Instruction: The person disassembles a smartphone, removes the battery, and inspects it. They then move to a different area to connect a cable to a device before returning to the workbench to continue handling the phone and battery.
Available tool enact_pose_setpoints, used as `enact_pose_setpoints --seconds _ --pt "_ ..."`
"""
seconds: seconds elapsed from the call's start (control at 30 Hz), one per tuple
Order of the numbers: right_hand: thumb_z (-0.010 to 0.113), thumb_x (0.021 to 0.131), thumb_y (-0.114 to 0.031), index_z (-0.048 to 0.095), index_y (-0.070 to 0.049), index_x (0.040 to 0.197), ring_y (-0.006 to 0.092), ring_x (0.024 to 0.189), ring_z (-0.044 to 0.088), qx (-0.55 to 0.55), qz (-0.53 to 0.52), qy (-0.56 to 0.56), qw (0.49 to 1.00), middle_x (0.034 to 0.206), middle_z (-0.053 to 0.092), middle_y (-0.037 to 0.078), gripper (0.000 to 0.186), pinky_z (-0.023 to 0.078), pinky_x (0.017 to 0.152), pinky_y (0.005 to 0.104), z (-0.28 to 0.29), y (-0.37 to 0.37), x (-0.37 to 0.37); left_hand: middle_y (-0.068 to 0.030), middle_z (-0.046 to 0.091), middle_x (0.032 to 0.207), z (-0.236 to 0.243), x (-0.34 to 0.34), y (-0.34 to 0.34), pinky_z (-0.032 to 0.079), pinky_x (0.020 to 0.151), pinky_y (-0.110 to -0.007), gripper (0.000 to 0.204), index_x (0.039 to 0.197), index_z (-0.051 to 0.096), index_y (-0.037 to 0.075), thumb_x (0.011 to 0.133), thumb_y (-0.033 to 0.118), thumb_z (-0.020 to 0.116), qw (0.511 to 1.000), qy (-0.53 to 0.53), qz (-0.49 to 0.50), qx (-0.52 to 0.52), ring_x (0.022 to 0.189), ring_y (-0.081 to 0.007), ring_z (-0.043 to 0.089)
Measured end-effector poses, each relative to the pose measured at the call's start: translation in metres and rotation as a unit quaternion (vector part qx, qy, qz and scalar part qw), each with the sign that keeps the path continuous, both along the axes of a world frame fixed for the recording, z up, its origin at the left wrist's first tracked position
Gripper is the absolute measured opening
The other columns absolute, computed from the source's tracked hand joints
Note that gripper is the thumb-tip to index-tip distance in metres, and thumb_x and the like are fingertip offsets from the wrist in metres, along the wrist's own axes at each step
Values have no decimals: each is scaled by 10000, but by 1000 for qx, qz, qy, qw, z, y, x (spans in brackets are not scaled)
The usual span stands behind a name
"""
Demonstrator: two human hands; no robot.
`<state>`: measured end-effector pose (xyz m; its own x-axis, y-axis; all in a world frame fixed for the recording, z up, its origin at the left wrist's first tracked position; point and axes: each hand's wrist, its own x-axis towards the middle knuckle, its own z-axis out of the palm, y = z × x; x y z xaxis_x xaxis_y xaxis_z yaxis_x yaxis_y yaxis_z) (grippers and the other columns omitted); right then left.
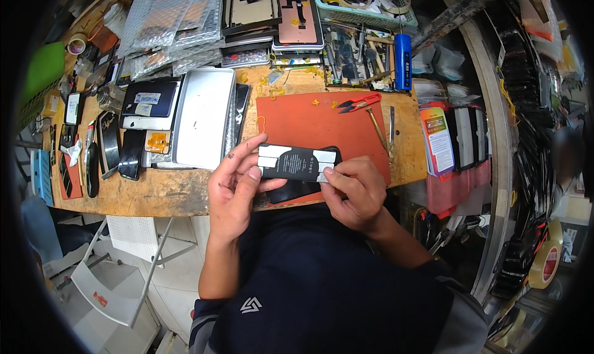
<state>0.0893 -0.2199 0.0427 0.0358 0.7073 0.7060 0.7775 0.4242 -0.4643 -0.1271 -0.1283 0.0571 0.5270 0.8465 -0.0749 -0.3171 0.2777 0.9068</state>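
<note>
A flat black phone battery [289,162] with white strips at its ends and small print is held level above the bench's front edge. My left hand [234,190] is closed on its left end, thumb on the near edge and a finger stretched along the far side. The right hand [357,190] pinches the right end between thumb and fingers. Partly hidden beneath the battery, a dark phone [286,194] lies on the red-orange mat [309,116]. Red-handled snips [360,103] and a thin brass-coloured tool [376,130] rest at the mat's far right.
On the wooden bench [167,193], a white metal tray [203,116] and several phone parts stand left. Bubble-wrapped packs [170,23] are stacked behind. A blue cylinder [403,62] stands beside a tool tray [352,54] and a teal basket [365,17]. A folding chair [111,286] stands lower left.
</note>
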Motion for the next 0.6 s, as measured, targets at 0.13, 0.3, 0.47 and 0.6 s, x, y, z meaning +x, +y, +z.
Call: enact_pose_setpoints --seconds 0.13,0.3,0.47,0.6 --pt "851 728 102 716 -40 1032 221 705 605 2 2 -1 1000 903 625 68 362 472 576 345 0 1 0 -196 689 1286 -3 1 0 672 935 -375 492 1554 428 -101 1091 38 515 1000 -5 11 -7 1158 -235 724" --pt "850 732 102 709 -42 1031 223 706 607 2 -1 -1 1000 892 621 67 361 469 573 345 1 1 1 -200 690 1286 -4 4 0 678 917 -367 497 1551 430 -102 1085 42 526 1000 5 14 -5 1147 -233 728" --pt "850 732 102 707 -41 1034 225 707 608 4 -7 3 1000 891 621 66 363 470 571 343 1 -1 3 -184 689 1282 -2 7 0 660 970 -386 464 1545 436 -108 1101 18 483 1000 0 3 -7 1180 -240 716" --pt "849 729 104 706 -42 1038 223 707 608 6 -9 7 1000 890 621 67 370 470 571 340 1 -2 4 -184 671 1317 -3 9 0 681 914 -384 479 1540 456 -90 1087 40 540 1000 9 17 1 1147 -218 717"
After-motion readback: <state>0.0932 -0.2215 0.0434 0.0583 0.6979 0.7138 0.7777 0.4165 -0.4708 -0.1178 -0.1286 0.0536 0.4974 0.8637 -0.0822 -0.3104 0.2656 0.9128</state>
